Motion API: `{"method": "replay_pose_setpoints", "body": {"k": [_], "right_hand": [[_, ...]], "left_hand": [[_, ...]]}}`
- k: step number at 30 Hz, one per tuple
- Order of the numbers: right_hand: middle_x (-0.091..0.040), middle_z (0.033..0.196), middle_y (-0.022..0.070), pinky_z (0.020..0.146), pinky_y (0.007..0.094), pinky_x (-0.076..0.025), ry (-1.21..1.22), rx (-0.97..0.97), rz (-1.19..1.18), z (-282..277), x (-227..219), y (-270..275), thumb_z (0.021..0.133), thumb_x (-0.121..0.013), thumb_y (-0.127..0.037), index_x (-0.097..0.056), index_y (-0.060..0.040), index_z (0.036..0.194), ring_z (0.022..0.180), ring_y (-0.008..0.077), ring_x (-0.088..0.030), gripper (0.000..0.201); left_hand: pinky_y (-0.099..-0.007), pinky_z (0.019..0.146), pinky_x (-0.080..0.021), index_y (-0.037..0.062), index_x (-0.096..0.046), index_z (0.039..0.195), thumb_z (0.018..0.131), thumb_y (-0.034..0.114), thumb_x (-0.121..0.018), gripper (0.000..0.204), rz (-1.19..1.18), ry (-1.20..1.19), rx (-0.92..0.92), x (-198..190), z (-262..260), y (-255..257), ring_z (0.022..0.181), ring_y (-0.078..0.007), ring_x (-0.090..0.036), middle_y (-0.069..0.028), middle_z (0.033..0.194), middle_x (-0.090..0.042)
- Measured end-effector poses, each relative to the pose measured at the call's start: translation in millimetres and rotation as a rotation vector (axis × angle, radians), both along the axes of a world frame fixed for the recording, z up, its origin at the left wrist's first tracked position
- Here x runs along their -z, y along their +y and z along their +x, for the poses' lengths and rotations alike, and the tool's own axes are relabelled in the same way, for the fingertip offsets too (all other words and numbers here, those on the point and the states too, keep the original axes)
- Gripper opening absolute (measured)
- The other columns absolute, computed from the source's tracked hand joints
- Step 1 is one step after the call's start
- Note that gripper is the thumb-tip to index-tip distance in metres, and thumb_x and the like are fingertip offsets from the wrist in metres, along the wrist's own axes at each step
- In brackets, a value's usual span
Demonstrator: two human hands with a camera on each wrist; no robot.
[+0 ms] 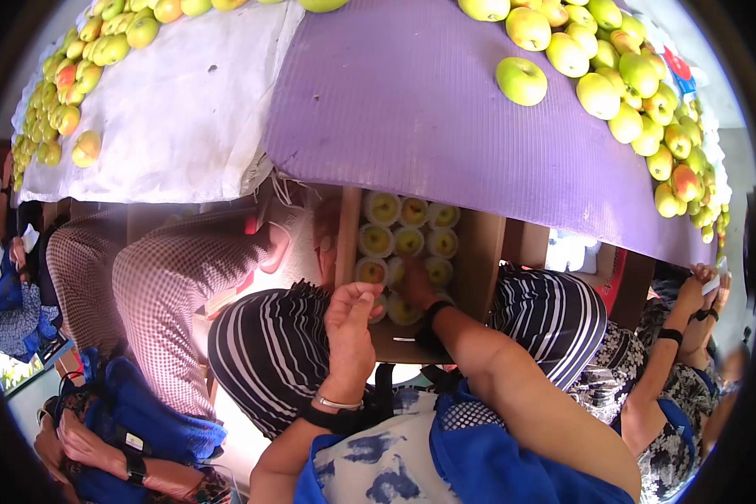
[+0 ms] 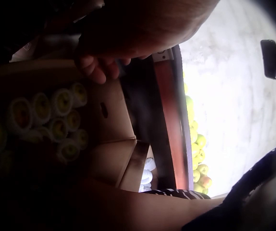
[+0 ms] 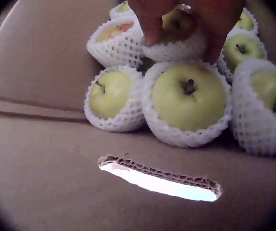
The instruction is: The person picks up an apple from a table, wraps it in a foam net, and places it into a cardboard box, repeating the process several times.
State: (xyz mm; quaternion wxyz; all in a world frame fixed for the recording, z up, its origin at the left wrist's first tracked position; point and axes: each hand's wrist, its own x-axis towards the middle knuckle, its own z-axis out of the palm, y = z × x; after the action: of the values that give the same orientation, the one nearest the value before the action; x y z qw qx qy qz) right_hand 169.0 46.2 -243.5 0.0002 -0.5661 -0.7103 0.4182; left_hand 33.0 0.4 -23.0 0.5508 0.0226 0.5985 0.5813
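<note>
A cardboard box (image 1: 472, 252) between the person's knees holds rows of green apples in white foam nets. Down inside it, the right hand (image 1: 415, 284) grips a netted apple; in the right wrist view the fingers of that hand (image 3: 186, 19) lie on both sides of this apple (image 3: 176, 36), behind a larger netted apple (image 3: 188, 98). Over the box's near left edge, the left hand (image 1: 351, 336) is raised with its fingers loosely bent and nothing in them. In the left wrist view the left hand (image 2: 128, 33) hangs above the box wall (image 2: 110, 113), touching no apple.
A purple ridged sheet (image 1: 412, 101) and a white sheet (image 1: 185, 92) cover the surface ahead, with loose apples (image 1: 638, 76) heaped at the far edges. One apple (image 1: 521, 81) lies apart. People sit on both sides, one in checked trousers (image 1: 160, 286).
</note>
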Motion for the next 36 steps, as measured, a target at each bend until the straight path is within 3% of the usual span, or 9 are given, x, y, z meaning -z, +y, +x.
{"method": "replay_pose_setpoints", "body": {"k": [13, 20, 21, 24, 29, 31, 33, 35, 36], "right_hand": [[-0.036, 0.127, 0.0209, 0.098, 0.0373, -0.032, 0.292, 0.236, -0.218, 7, -8, 8, 0.062, -0.072, -0.012, -0.027, -0.0003, 0.128, 0.118, 0.0333, -0.037, 0.080], [-0.043, 0.121, 0.0207, 0.095, 0.0393, -0.034, 0.319, 0.294, -0.065, 12, 9, 10, 0.068, -0.069, -0.022, -0.035, 0.0019, 0.123, 0.113, 0.0341, -0.042, 0.069], [-0.046, 0.119, 0.0207, 0.091, 0.0379, -0.038, 0.183, 0.322, 0.009, 11, 2, 13, 0.069, -0.067, -0.019, -0.039, 0.0017, 0.119, 0.111, 0.0315, -0.045, 0.061], [-0.051, 0.113, 0.0229, 0.088, 0.0368, -0.041, -0.163, 0.312, 0.035, -6, -55, 29, 0.071, -0.062, -0.016, -0.045, 0.0018, 0.116, 0.108, 0.0317, -0.049, 0.051], [-0.054, 0.106, 0.0218, 0.083, 0.0387, -0.043, 0.060, 0.553, 0.120, -33, -129, 46, 0.075, -0.057, -0.015, -0.046, 0.0006, 0.114, 0.097, 0.0357, -0.053, 0.043], [-0.056, 0.104, 0.0201, 0.079, 0.0359, -0.046, 0.428, 0.536, -0.094, -37, -191, 44, 0.075, -0.059, -0.017, -0.047, 0.0016, 0.112, 0.095, 0.0308, -0.056, 0.043], [-0.057, 0.104, 0.0150, 0.078, 0.0299, -0.046, 0.692, 0.338, -0.395, -3, -276, 40, 0.077, -0.059, -0.016, -0.049, 0.0031, 0.112, 0.097, 0.0218, -0.055, 0.041], [-0.060, 0.091, 0.0106, 0.070, 0.0258, -0.047, 0.873, 0.193, -0.449, 39, -340, 34, 0.081, -0.055, -0.014, -0.056, 0.0017, 0.102, 0.082, 0.0164, -0.059, 0.026], [-0.061, 0.083, 0.0090, 0.066, 0.0247, -0.047, 0.928, 0.288, -0.392, 61, -363, 30, 0.082, -0.054, -0.012, -0.058, 0.0011, 0.096, 0.074, 0.0152, -0.059, 0.020]], "left_hand": [[-0.0246, 0.074, -0.039, 0.0058, -0.054, 0.090, 0.085, 0.010, -0.050, 0.007, 0.010, -0.028, -0.004, -2, -1, -1, 0.087, -0.0102, -0.052, -0.0034, 0.093, -0.058], [-0.0257, 0.073, -0.040, 0.0060, -0.054, 0.090, 0.085, 0.011, -0.050, 0.008, -0.026, -0.017, -0.015, -5, 1, 2, 0.088, -0.0112, -0.052, -0.0043, 0.092, -0.058], [-0.0257, 0.073, -0.040, 0.0060, -0.054, 0.090, 0.085, 0.011, -0.050, 0.008, -0.015, -0.018, -0.012, -5, 1, 0, 0.088, -0.0112, -0.052, -0.0043, 0.092, -0.058], [-0.0290, 0.073, -0.044, 0.0075, -0.054, 0.093, 0.085, 0.015, -0.051, 0.011, -0.002, 0.024, -0.035, -3, 7, 0, 0.089, -0.0151, -0.055, -0.0045, 0.090, -0.059], [-0.0323, 0.074, -0.042, 0.0091, -0.051, 0.096, 0.086, 0.019, -0.046, 0.014, 0.006, 0.039, -0.153, 12, 1, -5, 0.086, -0.0175, -0.053, -0.0055, 0.093, -0.057], [-0.0318, 0.073, -0.041, 0.0106, -0.050, 0.095, 0.085, 0.020, -0.047, 0.014, -0.016, 0.059, -0.135, 12, -2, -5, 0.086, -0.0163, -0.053, -0.0044, 0.091, -0.057], [-0.0318, 0.073, -0.041, 0.0105, -0.050, 0.094, 0.085, 0.021, -0.047, 0.014, -0.003, 0.030, -0.107, 16, -4, -9, 0.085, -0.0163, -0.053, -0.0043, 0.091, -0.057], [-0.0319, 0.072, -0.040, 0.0105, -0.051, 0.094, 0.086, 0.021, -0.047, 0.014, 0.001, -0.002, -0.093, 22, -4, -10, 0.084, -0.0163, -0.053, -0.0042, 0.090, -0.057], [-0.0319, 0.072, -0.040, 0.0106, -0.051, 0.093, 0.085, 0.021, -0.047, 0.014, -0.022, -0.025, -0.089, 24, -3, -11, 0.083, -0.0165, -0.053, -0.0041, 0.089, -0.057]]}}
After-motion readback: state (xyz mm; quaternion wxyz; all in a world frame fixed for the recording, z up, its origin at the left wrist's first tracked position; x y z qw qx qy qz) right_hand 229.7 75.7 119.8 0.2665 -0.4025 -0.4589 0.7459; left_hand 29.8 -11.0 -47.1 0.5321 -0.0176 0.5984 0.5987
